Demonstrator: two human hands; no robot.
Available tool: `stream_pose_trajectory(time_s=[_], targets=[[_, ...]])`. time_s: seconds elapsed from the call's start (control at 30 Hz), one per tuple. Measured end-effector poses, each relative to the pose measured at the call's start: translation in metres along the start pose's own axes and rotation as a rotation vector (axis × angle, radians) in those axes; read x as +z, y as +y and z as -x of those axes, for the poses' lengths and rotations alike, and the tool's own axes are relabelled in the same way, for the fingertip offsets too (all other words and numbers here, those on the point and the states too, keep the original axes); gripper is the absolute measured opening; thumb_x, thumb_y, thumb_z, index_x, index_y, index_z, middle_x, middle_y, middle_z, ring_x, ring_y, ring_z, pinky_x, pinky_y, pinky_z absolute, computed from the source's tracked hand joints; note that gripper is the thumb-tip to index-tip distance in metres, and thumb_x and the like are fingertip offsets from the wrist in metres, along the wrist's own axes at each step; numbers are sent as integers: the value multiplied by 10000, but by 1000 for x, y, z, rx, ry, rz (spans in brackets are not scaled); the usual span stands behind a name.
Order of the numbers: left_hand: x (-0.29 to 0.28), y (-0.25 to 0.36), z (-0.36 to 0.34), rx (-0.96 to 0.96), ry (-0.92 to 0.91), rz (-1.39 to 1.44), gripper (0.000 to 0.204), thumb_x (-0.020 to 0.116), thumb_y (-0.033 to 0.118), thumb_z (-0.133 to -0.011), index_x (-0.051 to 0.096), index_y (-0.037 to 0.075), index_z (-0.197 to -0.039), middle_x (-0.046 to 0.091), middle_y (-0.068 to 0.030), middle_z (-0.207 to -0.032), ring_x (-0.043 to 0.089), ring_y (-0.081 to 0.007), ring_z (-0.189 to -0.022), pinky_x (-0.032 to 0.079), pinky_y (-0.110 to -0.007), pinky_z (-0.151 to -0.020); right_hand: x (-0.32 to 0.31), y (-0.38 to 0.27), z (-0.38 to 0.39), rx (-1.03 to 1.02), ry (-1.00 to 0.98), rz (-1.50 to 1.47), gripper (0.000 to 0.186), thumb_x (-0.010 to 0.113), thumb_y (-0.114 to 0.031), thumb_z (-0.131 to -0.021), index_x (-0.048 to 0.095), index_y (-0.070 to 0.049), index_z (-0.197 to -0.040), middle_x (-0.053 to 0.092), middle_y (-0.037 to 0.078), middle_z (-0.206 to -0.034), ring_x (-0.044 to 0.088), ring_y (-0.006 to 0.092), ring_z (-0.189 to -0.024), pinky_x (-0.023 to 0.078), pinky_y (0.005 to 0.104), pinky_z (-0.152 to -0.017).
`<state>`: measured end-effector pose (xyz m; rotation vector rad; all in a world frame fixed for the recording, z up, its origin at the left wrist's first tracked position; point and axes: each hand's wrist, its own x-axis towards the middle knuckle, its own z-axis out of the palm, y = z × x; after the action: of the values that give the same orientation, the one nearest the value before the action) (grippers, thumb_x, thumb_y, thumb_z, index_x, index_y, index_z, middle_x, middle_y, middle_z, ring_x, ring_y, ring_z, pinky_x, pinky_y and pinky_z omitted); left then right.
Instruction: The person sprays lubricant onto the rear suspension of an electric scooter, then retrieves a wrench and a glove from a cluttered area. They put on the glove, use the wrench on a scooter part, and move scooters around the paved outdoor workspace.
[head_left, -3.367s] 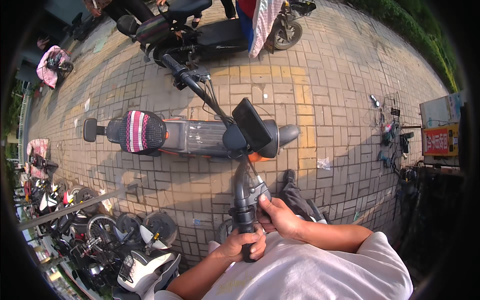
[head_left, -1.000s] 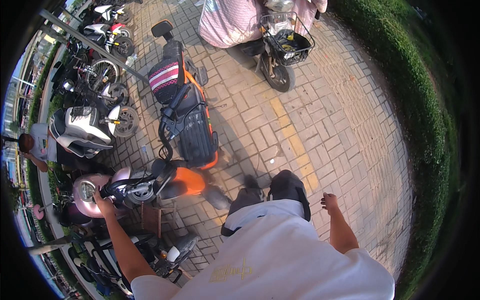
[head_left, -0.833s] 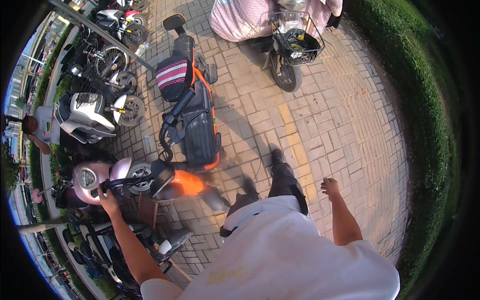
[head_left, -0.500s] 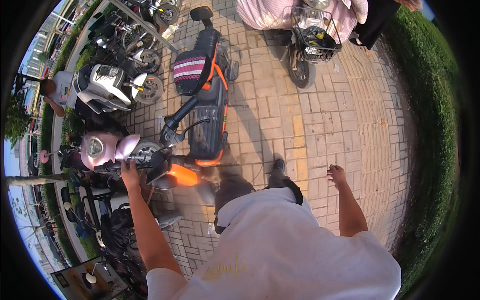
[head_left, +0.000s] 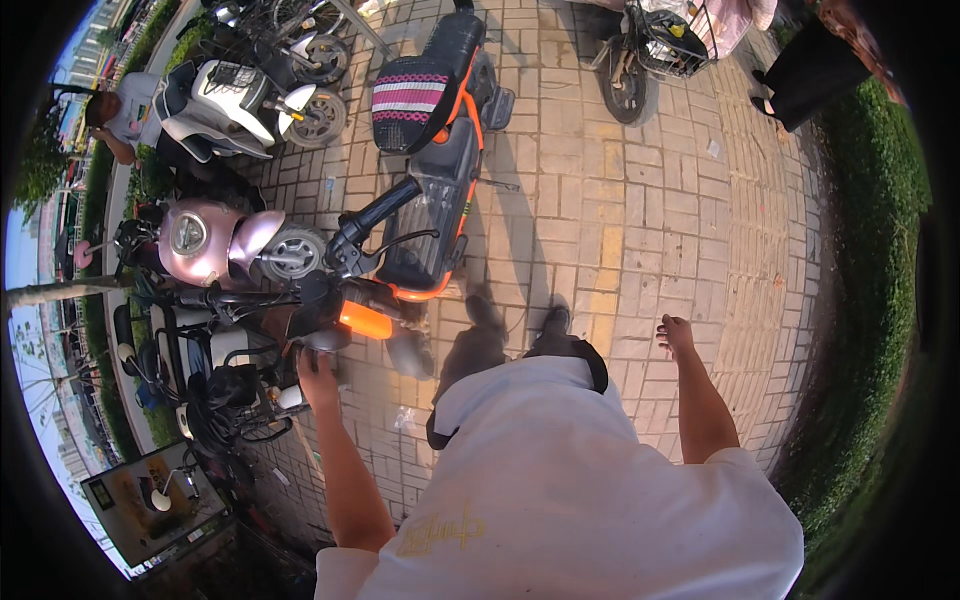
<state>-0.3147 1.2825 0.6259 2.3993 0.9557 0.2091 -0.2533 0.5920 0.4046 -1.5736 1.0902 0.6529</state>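
Note:
An orange and black electric scooter [head_left: 425, 225] stands in front of me, slightly to the left. Its black handlebar and orange front piece [head_left: 366, 319] point toward me, and a pink, white and black striped cover lies over its seat [head_left: 410, 100]. My left hand [head_left: 318, 380] is beside the dark front end of the scooter, fingers stretched out and apart; whether the fingertips touch it I cannot tell. Low at my right side hangs my right hand [head_left: 676, 337], empty, its fingers loosely bent and apart over the paving.
A pink scooter [head_left: 195, 240], a white scooter [head_left: 225, 100] and several other two-wheelers line the left. A person [head_left: 125, 110] sits there. Ahead right are a bike with a wire basket [head_left: 680, 45] and a person in dark trousers [head_left: 815, 75]. A hedge [head_left: 870, 240] borders the right.
My left hand has left the scooter's left handlebar end and moved right and nearer to me. My right hand stays about where it was. The basket bike has shifted toward the upper edge of view.

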Motion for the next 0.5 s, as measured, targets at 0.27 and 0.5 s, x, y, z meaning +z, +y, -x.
stream_pose_trajectory(time_s=[0.27,0.5], targets=[[-12,-8,-45,-104,568,136,632,583,345,-890,372,-40,-1346,294,-266,-1422,315,-393,-1303,286,-436,-1056,204,-225,96,-843,-350,390,399,611,-300,-877,555,5,-1129,623,114,-992,593,210,-925,473,332,-805],[-50,15,-170,-135,951,-163,820,649,383,-837,246,-83,-1378,200,-350,-1413,254,-481,-1296,265,-497,-1055,359,-371,198,-1573,-595,515,427,654,-320,-858,571,-17,-1147,615,136,-1062,582,225,-998,469,345,-838]])
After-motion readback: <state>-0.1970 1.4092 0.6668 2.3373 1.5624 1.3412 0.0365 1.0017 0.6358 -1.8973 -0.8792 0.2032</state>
